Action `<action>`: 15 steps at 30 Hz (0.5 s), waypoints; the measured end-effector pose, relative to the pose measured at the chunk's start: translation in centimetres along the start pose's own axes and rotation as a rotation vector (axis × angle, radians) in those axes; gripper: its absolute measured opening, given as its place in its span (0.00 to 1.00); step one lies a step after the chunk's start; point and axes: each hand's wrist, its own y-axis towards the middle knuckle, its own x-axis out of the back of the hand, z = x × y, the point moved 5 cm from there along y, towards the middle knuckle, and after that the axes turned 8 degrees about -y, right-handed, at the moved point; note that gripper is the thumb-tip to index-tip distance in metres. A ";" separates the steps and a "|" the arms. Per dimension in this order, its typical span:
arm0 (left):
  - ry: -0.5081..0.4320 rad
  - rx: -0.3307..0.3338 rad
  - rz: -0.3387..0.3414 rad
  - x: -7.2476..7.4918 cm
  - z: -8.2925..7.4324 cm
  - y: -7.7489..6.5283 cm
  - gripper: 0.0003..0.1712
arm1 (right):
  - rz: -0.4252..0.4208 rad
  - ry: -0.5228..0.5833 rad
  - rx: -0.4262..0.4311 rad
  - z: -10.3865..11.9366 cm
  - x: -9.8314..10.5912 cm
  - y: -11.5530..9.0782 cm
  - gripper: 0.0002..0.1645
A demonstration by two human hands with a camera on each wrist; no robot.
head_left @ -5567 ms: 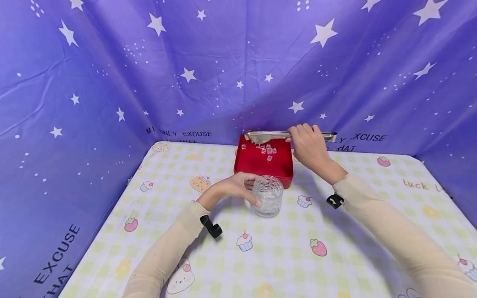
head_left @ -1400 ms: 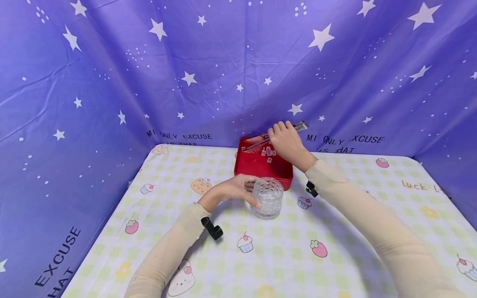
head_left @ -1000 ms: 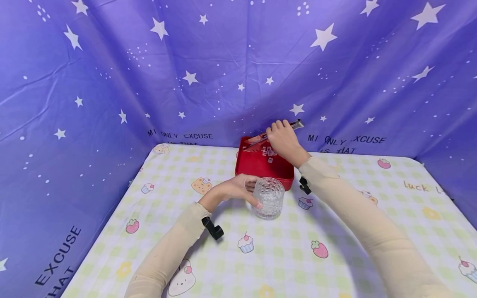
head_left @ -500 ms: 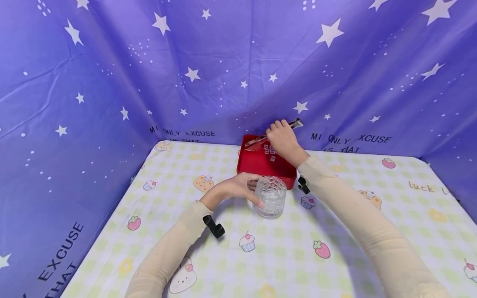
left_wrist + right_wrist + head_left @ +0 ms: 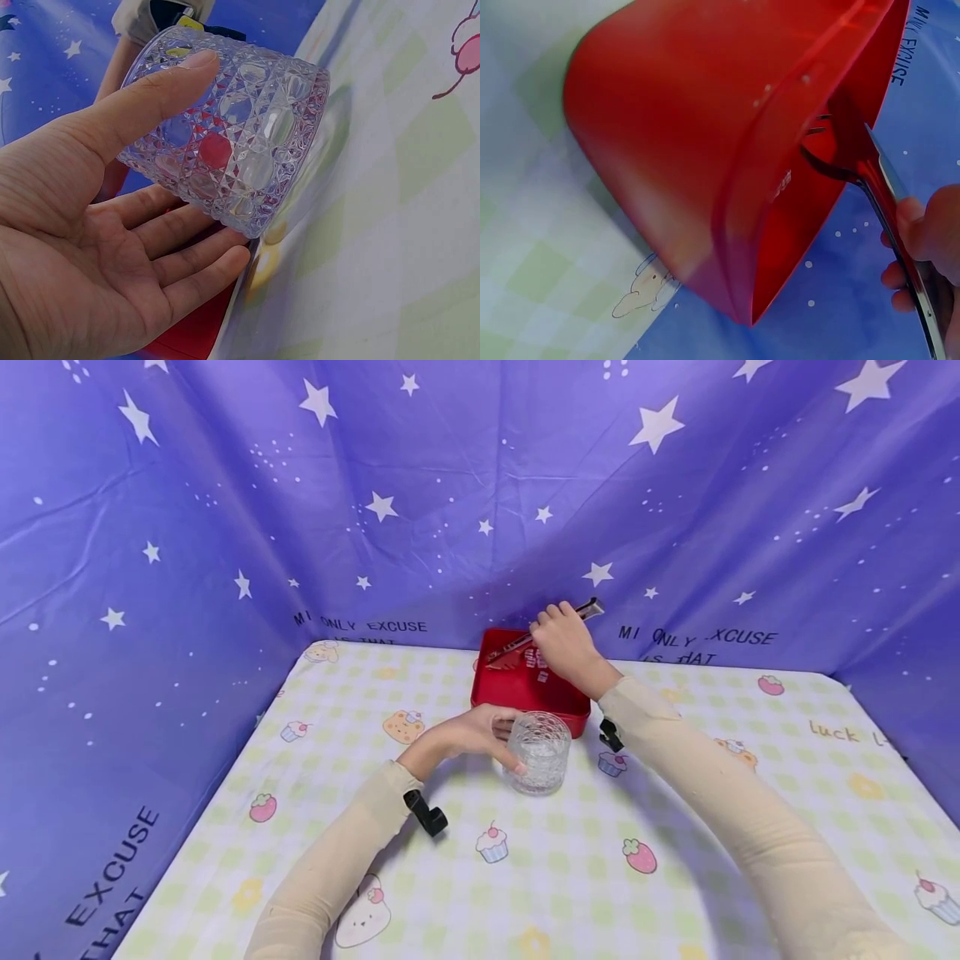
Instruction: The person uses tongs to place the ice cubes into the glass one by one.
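One glass (image 5: 542,756) sits in the left hand's (image 5: 480,733) clasping fingers; the right hand's (image 5: 568,642) clamp tongs (image 5: 877,180) reaching inside the tray (image 5: 528,697) at the table's (image 5: 577,893) far edge; backdrop (image 5: 247,485): "ONLY EXCUSE".

Gripping metal tongs (image 5: 877,184) in the right hand (image 5: 937,244), with curled fingers. Holding fork-like prongs (image 5: 832,169) ahead of the hand, inside the open side of a red tray (image 5: 660,127). Note a small pale piece (image 5: 781,185) in there, near the prongs (maybe several; too small to tell). Farther from the hand, past the tray: checked cloth (image 5: 540,300). Around the hand: blue backdrop (image 5: 840,292) with white dots.
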 end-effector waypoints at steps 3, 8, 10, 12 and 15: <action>0.004 0.001 0.000 0.0 0.0 0.0 0.41 | -0.022 0.010 -0.005 0.2 -0.1 0.0 0.13; -0.002 -0.011 0.008 -0.2 -0.1 0.0 0.39 | -0.043 0.010 -0.001 0.4 -0.2 0.0 0.14; -0.007 -0.016 0.009 -0.2 -0.2 0.0 0.39 | -0.045 0.003 0.001 0.3 -0.2 -0.1 0.14; -0.009 -0.017 0.009 -0.2 -0.2 0.0 0.39 | -0.047 0.000 -0.001 0.1 0.0 -0.3 0.13; -0.008 -0.013 0.005 -0.1 -0.2 -0.1 0.40 | -0.043 0.002 -0.007 -0.3 0.1 -0.6 0.12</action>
